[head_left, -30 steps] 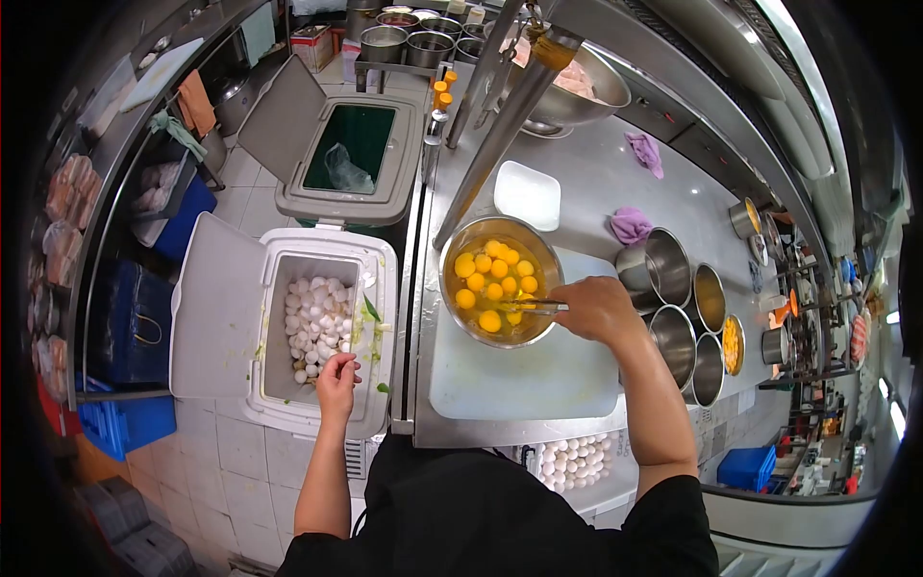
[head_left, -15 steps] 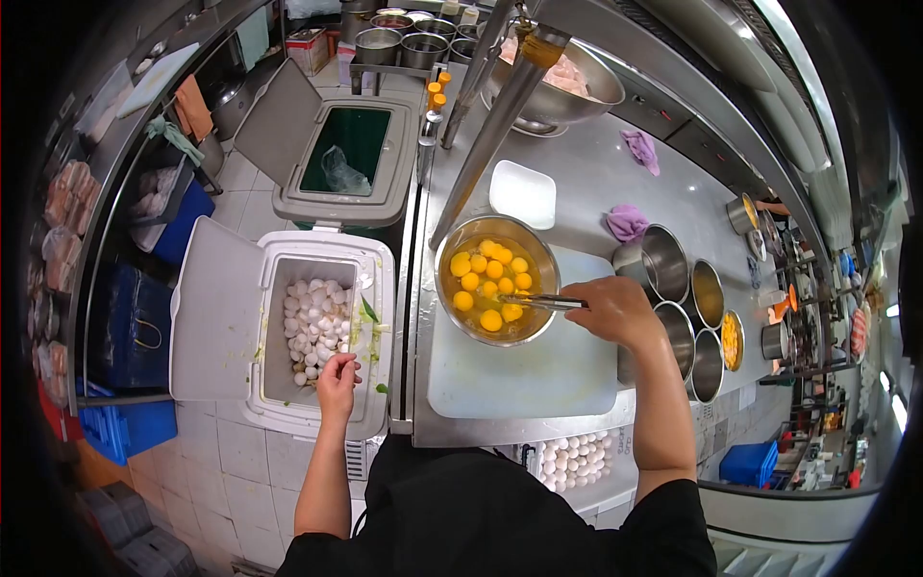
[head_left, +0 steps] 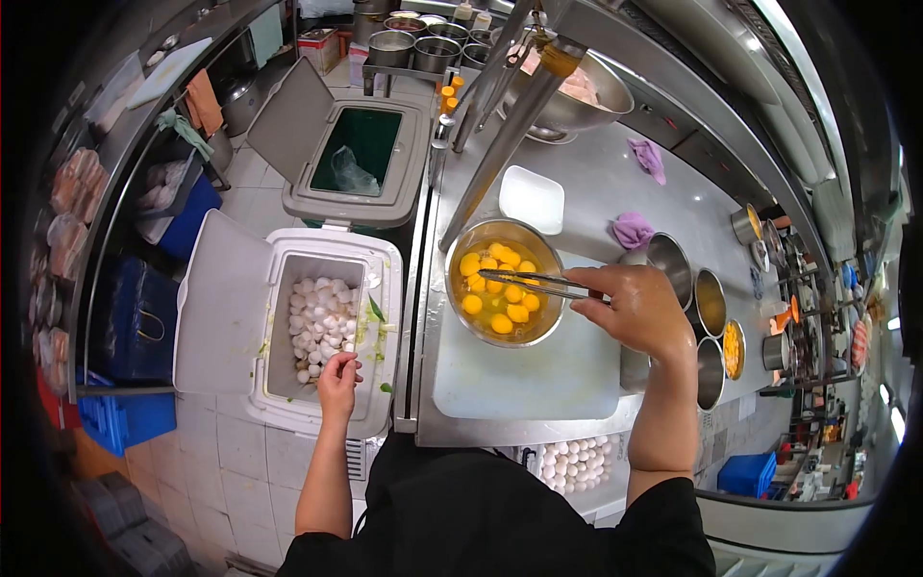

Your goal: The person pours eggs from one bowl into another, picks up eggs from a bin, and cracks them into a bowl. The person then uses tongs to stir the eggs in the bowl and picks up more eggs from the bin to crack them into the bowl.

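Observation:
My right hand grips a pair of metal tongs, whose tips reach into a steel bowl of raw eggs. Several whole yolks float in clear egg white there. The bowl stands at the far left corner of a white cutting board. Over the near right edge of an open bin hangs my left hand, its fingers curled together; anything inside them is hidden. Many white eggshells fill part of this bin.
A white tray sits beyond the bowl. Steel pots and purple cloths stand or lie to the right. A metal post rises near the bowl. A second open bin is farther back; whole eggs sit below the counter.
The tongs have swung left and farther across the yolks, their two arms now visible. My right hand has shifted slightly right. My left hand stays over the bin's edge.

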A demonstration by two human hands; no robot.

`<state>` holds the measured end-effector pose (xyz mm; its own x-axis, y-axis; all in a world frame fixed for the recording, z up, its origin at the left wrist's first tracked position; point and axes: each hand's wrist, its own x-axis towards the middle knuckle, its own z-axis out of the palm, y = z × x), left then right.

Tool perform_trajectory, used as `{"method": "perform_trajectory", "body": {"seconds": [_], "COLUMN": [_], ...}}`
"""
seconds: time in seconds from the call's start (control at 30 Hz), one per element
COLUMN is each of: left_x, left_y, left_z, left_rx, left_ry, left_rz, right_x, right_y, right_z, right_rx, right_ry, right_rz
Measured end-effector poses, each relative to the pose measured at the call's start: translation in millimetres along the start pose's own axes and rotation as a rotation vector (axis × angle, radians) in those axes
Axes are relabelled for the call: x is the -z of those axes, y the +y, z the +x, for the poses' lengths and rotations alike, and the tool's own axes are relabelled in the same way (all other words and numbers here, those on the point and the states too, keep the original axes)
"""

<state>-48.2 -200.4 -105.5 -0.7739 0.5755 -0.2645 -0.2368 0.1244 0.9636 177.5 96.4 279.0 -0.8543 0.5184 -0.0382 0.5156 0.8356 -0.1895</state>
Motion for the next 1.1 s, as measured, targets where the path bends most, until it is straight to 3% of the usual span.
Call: {"method": "perform_trajectory", "body": {"seconds": [0.23,0.43,0.53,0.6,0.67,0.77,1.1], "left_x": [9.3,-7.2,-12.5,-10.8,-6.1,5.0,-3.6], "left_y": [-7.7,-10.7,-18.9,-20.6,-20.1,-17.9,-12.2], "left_z": [-2.4,-2.9,-1.7,-7.0,-7.8,-10.9,0.8], "left_rx": [0.013,0.023,0.017,0.018,-0.020,0.060,0.010], "left_ry": [0.034,-0.020,-0.049,-0.025,-0.031,0.002,0.001], "left_rz": [0.012,0.036,0.034,0.033,0.048,0.057,0.022], "right_x": [-22.9,-84.4,-102.2,-91.6,-62.5,-51.9,-94.0], "right_y": [3.3,-54.9,-53.1,-23.6,-5.2,16.4,36.4], "right_z": [8.5,43.2,48.2,31.7,13.6,-6.7,-4.7], "right_rx": [0.127,0.195,0.233,0.117,-0.074,-0.145,-0.228], "right_ry": [0.042,0.058,-0.118,0.071,-0.024,-0.126,-0.292], "right_rz": [0.066,0.149,-0.050,0.180,0.162,0.037,-0.121]}}
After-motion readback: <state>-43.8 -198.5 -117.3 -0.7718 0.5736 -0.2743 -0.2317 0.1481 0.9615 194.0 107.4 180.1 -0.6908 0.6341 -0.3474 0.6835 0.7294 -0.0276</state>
